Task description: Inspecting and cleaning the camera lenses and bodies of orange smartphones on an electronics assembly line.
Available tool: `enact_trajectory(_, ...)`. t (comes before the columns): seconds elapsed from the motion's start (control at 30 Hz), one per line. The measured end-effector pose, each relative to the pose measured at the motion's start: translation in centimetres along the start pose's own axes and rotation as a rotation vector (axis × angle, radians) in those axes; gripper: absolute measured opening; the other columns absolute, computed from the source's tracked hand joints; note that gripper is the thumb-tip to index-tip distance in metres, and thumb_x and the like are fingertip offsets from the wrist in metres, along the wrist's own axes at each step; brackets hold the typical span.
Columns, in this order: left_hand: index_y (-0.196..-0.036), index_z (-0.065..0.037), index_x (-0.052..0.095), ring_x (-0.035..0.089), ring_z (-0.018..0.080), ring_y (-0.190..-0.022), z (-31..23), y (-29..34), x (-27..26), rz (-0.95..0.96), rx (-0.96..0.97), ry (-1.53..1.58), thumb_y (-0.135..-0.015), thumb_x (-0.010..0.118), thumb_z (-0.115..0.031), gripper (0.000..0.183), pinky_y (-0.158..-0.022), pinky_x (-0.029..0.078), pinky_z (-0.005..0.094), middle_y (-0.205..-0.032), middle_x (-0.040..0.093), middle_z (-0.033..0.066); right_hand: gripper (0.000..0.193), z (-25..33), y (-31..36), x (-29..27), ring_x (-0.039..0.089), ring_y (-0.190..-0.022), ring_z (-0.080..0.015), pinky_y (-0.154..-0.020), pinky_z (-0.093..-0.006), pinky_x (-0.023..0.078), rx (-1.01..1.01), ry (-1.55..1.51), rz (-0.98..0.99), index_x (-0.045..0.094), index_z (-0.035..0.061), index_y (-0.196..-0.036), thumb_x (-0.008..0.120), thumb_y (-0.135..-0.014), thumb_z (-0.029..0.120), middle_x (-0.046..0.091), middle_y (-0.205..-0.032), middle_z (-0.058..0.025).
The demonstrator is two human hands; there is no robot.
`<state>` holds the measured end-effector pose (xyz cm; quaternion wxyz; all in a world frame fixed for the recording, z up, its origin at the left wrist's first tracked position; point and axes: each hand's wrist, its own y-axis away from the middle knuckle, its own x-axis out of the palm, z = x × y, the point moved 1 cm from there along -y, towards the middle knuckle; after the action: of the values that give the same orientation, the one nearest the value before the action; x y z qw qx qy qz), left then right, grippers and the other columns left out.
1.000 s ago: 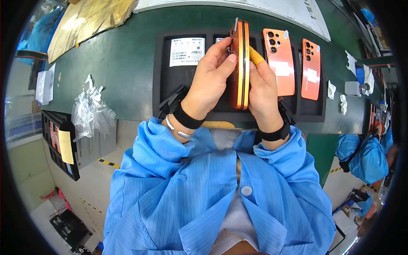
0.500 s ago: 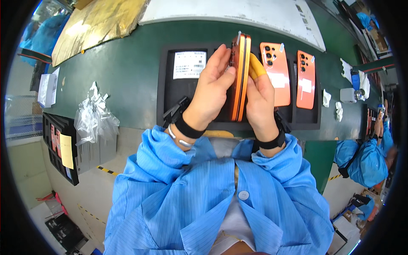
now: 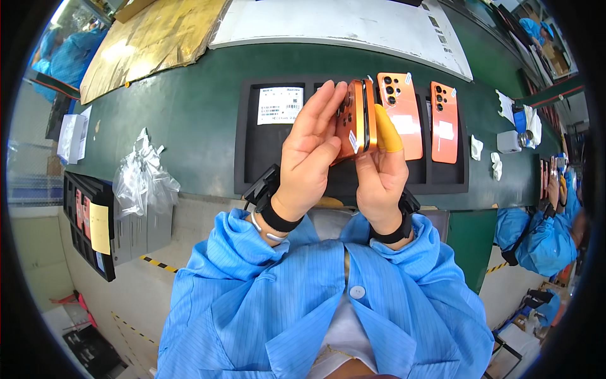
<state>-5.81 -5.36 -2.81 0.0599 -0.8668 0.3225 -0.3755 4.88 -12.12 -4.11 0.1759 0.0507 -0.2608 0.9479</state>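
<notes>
Two orange smartphones (image 3: 362, 120), seen nearly edge-on with a dark gap between them, are held upright together between my hands above the black foam tray (image 3: 249, 161). My left hand (image 3: 307, 148) presses its straight fingers and thumb against the camera side of the stack. On the other side, my right hand (image 3: 383, 180) grips the stack with its thumb near the lower edge. A yellow finger cot (image 3: 386, 129) covers one of its fingers. Two more orange smartphones, one in the middle (image 3: 404, 117) and one at right (image 3: 444, 123), lie camera side up in the tray, beside a white label sheet (image 3: 280, 105).
A clear plastic bag (image 3: 145, 180) hangs over a grey box at the left, near black trays (image 3: 88, 221) holding phones. Crumpled white tissues (image 3: 476, 147) lie right of the tray. A white board (image 3: 341, 24) spans the back. Another person in blue (image 3: 540, 240) works at far right.
The phone stack has tilted and turned, now showing more of a camera back and a lower end. The left fingers have straightened along it.
</notes>
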Motion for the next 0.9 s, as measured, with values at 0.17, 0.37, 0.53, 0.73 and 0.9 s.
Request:
enact_trajectory(0.17,-0.158,0.0,0.024,0.027,0.0273,-0.152,0.0,0.5,0.1,0.022,0.036,-0.059,-0.091,0.036,0.015,0.07,-0.123,0.024,0.0391,-0.163,0.029,0.0196,0.058,0.2,0.6,0.1,0.044,-0.142,-0.031,-0.114,-0.0401,0.04,-0.034,-0.02,0.014,0.035,-0.0022,-0.151,0.037,-0.095,-0.016,0.044,-0.152,-0.0202)
enact_trajectory(0.37,-0.156,0.0,0.031,0.047,0.0275,-0.14,-0.7,0.7,1.2,-0.098,0.022,-0.357,-0.093,0.04,0.012,0.065,-0.114,0.04,0.0363,-0.158,0.039,0.0178,0.061,1.0,0.1,0.3,0.051,-0.137,-0.0301,-0.108,-0.0365,0.046,0.016,0.094,0.012,0.034,-0.0018,-0.153,0.036,-0.094,-0.017,0.048,-0.149,-0.0206)
enact_trajectory(0.53,-0.15,-0.002,0.046,0.063,0.0126,-0.098,-0.8,-0.5,1.2,-0.078,0.112,-0.717,-0.095,0.041,0.009,0.057,-0.089,0.051,0.0269,-0.129,0.065,0.0136,0.064,2.1,-1.3,0.0,0.057,-0.13,-0.0288,-0.103,-0.0348,0.051,0.108,0.186,0.022,0.032,-0.0012,-0.154,0.035,-0.093,-0.018,0.051,-0.145,-0.0217)
enact_trajectory(0.73,-0.154,-0.001,0.038,0.049,0.0212,-0.138,-0.4,-2.7,-0.1,-0.01,0.07,-0.482,-0.093,0.035,0.016,0.063,-0.111,0.041,0.0303,-0.153,0.047,0.0148,0.062,0.5,-3.1,-0.2,0.051,-0.136,-0.028,-0.112,-0.0373,0.043,0.022,0.168,0.01,0.036,-0.0002,-0.153,0.036,-0.093,-0.018,0.051,-0.146,-0.0195)
enact_trajectory(0.9,-0.158,-0.004,0.03,0.041,0.0231,-0.144,1.3,-0.7,-1.1,-0.004,0.066,-0.375,-0.083,0.03,0.022,0.079,-0.114,0.04,0.0347,-0.16,0.038,0.0152,0.061,-0.6,-0.9,-0.4,0.048,-0.139,-0.0262,-0.117,-0.0371,0.037,0.045,0.059,-0.008,0.04,-0.002,-0.15,0.034,-0.093,-0.02,0.051,-0.147,-0.0173)
